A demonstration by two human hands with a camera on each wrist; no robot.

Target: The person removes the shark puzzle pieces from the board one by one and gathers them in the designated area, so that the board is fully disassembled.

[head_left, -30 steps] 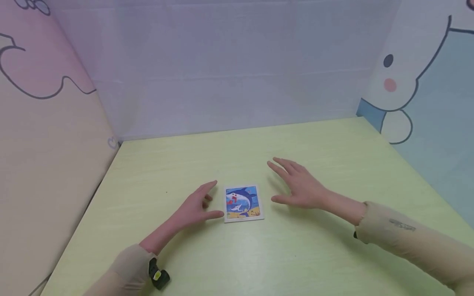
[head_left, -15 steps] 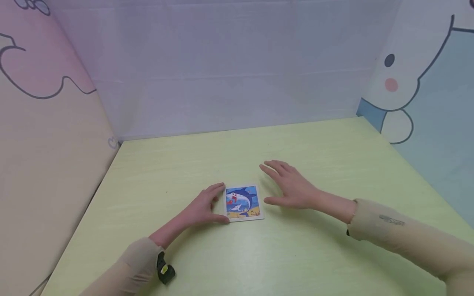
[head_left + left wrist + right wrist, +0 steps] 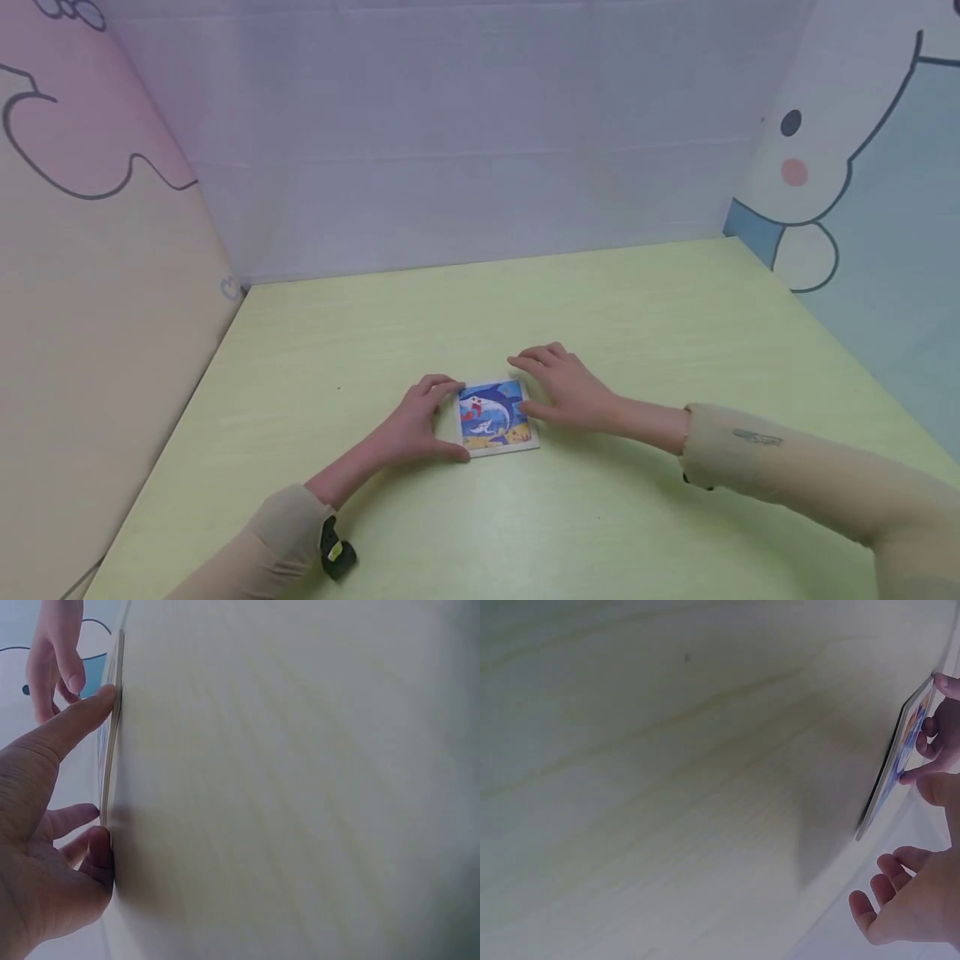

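A small square picture puzzle (image 3: 486, 417) with a pale border shows a blue shark over yellow sand. My left hand (image 3: 411, 427) holds its left side, the thumb at the near corner and the fingertips at the far one. In the left wrist view the puzzle (image 3: 109, 757) appears edge-on between thumb and fingers, with a shadow beneath it. My right hand (image 3: 573, 393) hovers at the right side with fingers spread and bent. Its thumb tip overlaps the puzzle's right border in the head view, while in the right wrist view the right hand (image 3: 915, 900) stands apart from the puzzle (image 3: 900, 761).
The pale yellow-green table (image 3: 360, 333) ends at a plain lilac backdrop (image 3: 480, 133). Side panels with cartoon drawings, such as the right panel (image 3: 892, 208), border it. A dark wrist strap (image 3: 336, 550) hangs at the left sleeve.
My left hand has moved right to the puzzle and taken hold of its left side. The puzzle has shifted slightly right and nearer. My right hand has come left and lower, towards its right edge.
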